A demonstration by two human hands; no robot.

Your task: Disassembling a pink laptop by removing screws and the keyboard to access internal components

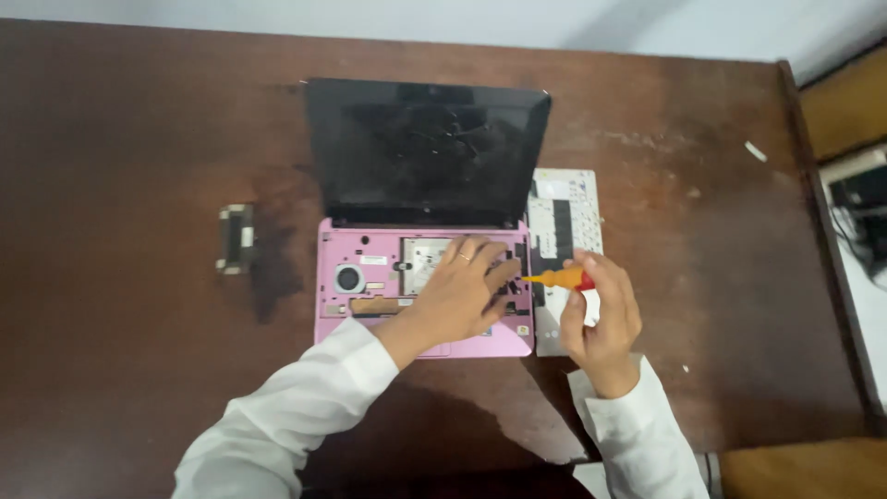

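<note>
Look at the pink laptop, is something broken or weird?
Yes. The laptop has no keyboard on it, so its insides show. The keyboard lies beside it on the table. The screen looks scratched or smudged.

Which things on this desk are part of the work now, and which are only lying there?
In use:
- pink laptop, opened up, left hand resting on it
- orange screwdriver in right hand

Lying about:
- white keyboard, beside the laptop
- small dark part, to the left
- white scrap on the desk
</note>
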